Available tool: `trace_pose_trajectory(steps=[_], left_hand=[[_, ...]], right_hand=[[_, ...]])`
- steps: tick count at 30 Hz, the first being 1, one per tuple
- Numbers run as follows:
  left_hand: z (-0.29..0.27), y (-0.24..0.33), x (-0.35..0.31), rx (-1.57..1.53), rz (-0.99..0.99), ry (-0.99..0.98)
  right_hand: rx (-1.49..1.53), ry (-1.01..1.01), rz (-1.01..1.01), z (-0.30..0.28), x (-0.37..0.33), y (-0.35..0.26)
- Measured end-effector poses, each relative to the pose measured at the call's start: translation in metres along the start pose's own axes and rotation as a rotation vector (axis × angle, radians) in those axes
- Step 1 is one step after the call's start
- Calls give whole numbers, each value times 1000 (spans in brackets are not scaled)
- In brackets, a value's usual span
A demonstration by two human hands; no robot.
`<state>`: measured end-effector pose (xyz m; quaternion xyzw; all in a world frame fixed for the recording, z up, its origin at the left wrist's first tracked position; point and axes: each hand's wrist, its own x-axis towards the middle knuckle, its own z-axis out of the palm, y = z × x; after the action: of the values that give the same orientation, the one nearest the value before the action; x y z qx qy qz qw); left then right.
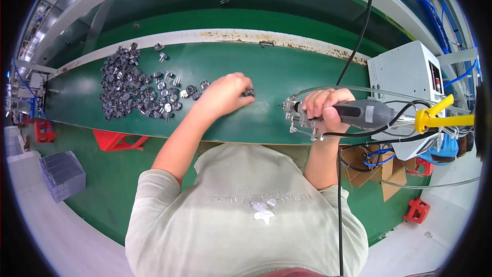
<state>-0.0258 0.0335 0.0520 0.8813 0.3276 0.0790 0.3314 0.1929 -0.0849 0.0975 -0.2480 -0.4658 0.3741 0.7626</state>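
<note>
Dark metal parts (pixel 123 84) lie mostly heaped at the left end of the long green bench (pixel 287 61), with a few strays trailing toward our left hand; we would do well to keep those strays on the heap's side, out of the tool's way. Grey and cable-fed, the handheld power tool (pixel 366 113) lies at the right, and our right hand (pixel 328 109) is wrapped around it, thumb along the near side; a steady, relaxed hold should keep it level without tugging on the black cable (pixel 361 31) or the clear tube (pixel 353 90). Our left hand (pixel 225 94) has thumb and fingers closed on a small dark part (pixel 249 93) just above the bench, well apart from the tool; we cannot tell whether it is a single piece or more. Pinching it by its sides, fingertips behind the working face, seems the safest hold. Smallest of all, the thin tip (pixel 281 105) points left toward that hand, so we should line it up squarely, approach slowly and keep our fingers off its line.
</note>
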Motion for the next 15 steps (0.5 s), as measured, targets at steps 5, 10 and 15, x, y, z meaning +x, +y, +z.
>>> trace_pose_trajectory(steps=[5,10,15], left_hand=[[53,19,0,-8,94,30],[54,19,-7,-262,94,83],[62,10,-9,-323,95,85]], right_hand=[[25,3,28,-3,-4,2],[-47,-14,20,2,-6,8],[-63,-22,51,7,-4,18]])
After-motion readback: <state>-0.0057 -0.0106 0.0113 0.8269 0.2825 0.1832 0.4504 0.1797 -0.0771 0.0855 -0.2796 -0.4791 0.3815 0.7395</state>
